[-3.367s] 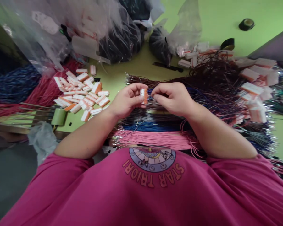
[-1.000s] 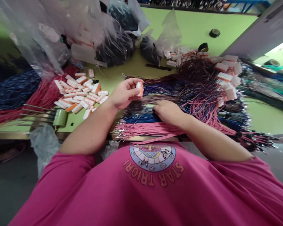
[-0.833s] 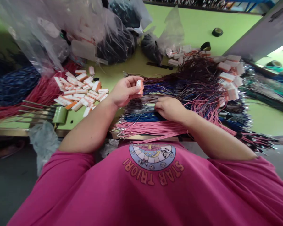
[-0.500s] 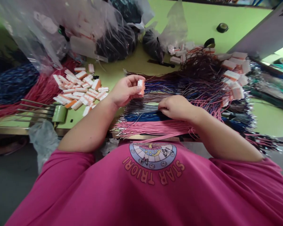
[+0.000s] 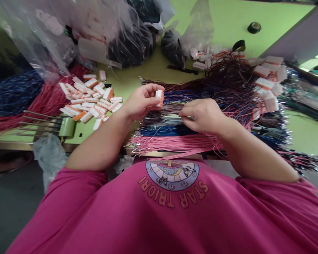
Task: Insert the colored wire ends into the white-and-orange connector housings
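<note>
Between the thumb and fingers of my left hand (image 5: 141,101) is a small white-and-orange connector housing (image 5: 159,98), raised over the left part of the laid-out wires. My right hand (image 5: 203,115) is closed in a pinch above the grey wires (image 5: 166,121); whatever sits at its fingertips is too small to make out. Blue wires (image 5: 161,131) and pink wires (image 5: 172,143) run side by side nearer my body. Brown wires (image 5: 172,86) lie along the far side, with metal tips at their left ends.
A heap of connector housings (image 5: 92,100) lies to the left, beside a green cylinder with metal rods (image 5: 67,127). More connectors (image 5: 266,83) rest on the wires at the right. Plastic bags (image 5: 132,38), tape rolls (image 5: 254,27) and red wires (image 5: 55,93) are around the bench.
My right hand has risen slightly and shifted away from my body, off the blue wires. My left hand still holds the connector housing in nearly the same place.
</note>
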A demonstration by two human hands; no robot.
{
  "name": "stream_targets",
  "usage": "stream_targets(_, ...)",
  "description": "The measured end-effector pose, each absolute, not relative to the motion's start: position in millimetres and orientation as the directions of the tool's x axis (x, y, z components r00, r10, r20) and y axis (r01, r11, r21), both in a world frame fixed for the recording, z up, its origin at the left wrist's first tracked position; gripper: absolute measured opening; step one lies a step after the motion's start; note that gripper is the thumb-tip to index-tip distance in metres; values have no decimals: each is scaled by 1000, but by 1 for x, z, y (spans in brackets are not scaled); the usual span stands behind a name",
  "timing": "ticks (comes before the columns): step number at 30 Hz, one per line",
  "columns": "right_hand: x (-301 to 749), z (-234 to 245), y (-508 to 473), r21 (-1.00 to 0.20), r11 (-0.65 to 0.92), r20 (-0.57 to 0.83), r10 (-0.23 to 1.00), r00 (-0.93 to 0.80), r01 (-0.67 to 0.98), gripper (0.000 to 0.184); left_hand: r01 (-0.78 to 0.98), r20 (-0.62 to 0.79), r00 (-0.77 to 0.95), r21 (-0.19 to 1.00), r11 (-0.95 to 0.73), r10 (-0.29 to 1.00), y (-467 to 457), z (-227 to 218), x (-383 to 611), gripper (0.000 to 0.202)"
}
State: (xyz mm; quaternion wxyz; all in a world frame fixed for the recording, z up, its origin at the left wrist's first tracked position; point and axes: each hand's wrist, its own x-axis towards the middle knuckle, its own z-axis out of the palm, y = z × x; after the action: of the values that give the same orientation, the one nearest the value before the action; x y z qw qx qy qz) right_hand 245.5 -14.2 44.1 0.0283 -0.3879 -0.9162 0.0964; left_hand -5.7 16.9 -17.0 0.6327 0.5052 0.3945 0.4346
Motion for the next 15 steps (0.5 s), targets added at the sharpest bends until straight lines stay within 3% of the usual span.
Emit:
stream_targets(5, 222, 50, -21, -570, 619, -95, 603, -792, 540, 34, -150, -62, 349, 981, 121, 935, 16, -19, -5, 47)
stream_targets(7, 210, 48, -25, -665, 596, -76, 546, -835, 450, 33, -176, -73, 364, 974, 145, 929, 14, -19, -3, 50)
stream_targets(11, 201, 36, -25, -720, 601, 106, 589, -801, 346, 22, -208, -79, 400, 963, 174, 913, 9, -16, 1, 52)
stream_targets(15, 217, 28, -14, -621, 568, 200, 781, -592, 540, 29, -240, -91, 420, 948, 207, 903, 6, -13, 4, 50)
